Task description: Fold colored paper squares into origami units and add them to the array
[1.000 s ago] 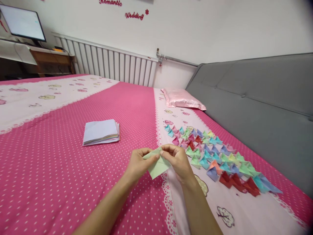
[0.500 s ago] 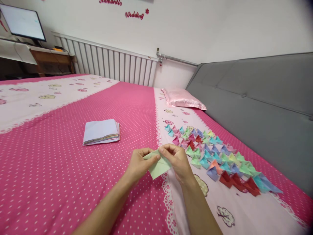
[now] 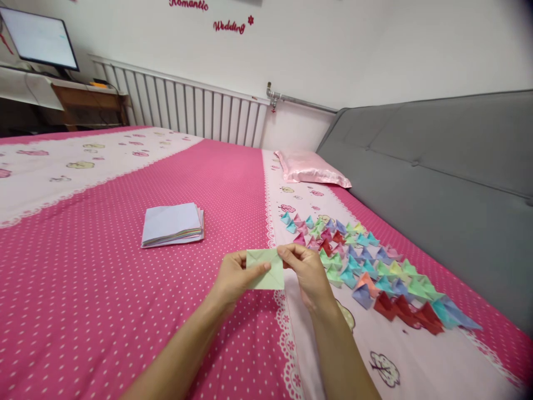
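Note:
Both my hands hold a light green folded paper (image 3: 266, 269) just above the pink bedspread. My left hand (image 3: 235, 278) pinches its left side, thumb on the front. My right hand (image 3: 306, 272) pinches its upper right corner. The paper faces me as a flat rectangle with diagonal creases. To the right lies a spread of several folded paper shapes (image 3: 366, 266) in green, blue, pink, purple and red. A stack of square paper sheets (image 3: 172, 224) rests on the bed to the upper left of my hands.
The pink dotted bedspread (image 3: 104, 278) has a pale band with tree prints. A pink satin pillow (image 3: 310, 168) lies near the grey padded headboard (image 3: 437, 166). A white radiator (image 3: 183, 108) and a desk with a monitor (image 3: 37, 39) stand behind.
The green paper has turned from a tilted, partly opened shape into a flat rectangle facing me. Both hands stayed in about the same spot.

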Demonstrator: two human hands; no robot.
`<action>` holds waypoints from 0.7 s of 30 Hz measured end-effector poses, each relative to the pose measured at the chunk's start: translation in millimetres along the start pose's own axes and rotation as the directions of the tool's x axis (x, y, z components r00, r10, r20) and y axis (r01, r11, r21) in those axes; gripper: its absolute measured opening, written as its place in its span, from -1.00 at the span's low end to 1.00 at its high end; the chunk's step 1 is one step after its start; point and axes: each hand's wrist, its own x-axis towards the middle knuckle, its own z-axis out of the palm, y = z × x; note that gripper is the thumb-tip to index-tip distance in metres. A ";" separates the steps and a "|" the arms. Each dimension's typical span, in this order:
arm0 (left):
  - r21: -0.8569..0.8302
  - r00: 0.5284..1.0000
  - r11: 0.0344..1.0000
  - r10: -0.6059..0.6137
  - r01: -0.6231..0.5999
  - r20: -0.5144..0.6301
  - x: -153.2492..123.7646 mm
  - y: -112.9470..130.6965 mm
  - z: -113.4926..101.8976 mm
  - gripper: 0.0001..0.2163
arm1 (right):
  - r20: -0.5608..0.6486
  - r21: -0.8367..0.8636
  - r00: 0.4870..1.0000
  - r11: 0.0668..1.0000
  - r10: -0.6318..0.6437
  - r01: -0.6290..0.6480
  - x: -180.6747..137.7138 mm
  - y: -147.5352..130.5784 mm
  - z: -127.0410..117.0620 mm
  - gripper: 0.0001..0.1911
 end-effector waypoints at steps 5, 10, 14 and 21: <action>-0.032 0.998 0.997 0.066 -0.067 -0.021 0.2 1.4 -2.5 -0.71 | 0.019 -0.001 0.998 0.999 0.054 -0.054 -0.4 -4.0 -2.9 -0.80; 0.003 0.997 0.998 0.056 -0.056 -0.057 0.4 3.1 -1.7 -0.67 | 0.099 -0.031 0.993 0.998 0.063 -0.060 -1.5 -5.1 -5.1 -0.78; 0.092 0.998 0.995 0.044 -0.039 -0.054 0.5 2.7 -1.4 -0.68 | 0.208 -0.036 0.975 0.997 0.078 -0.072 -2.9 -3.0 -6.6 -0.76; 0.097 0.998 0.995 0.027 -0.022 -0.053 0.4 2.0 0.7 -0.70 | 0.252 -0.025 0.965 0.997 0.076 -0.072 -4.2 -2.8 -5.0 -0.73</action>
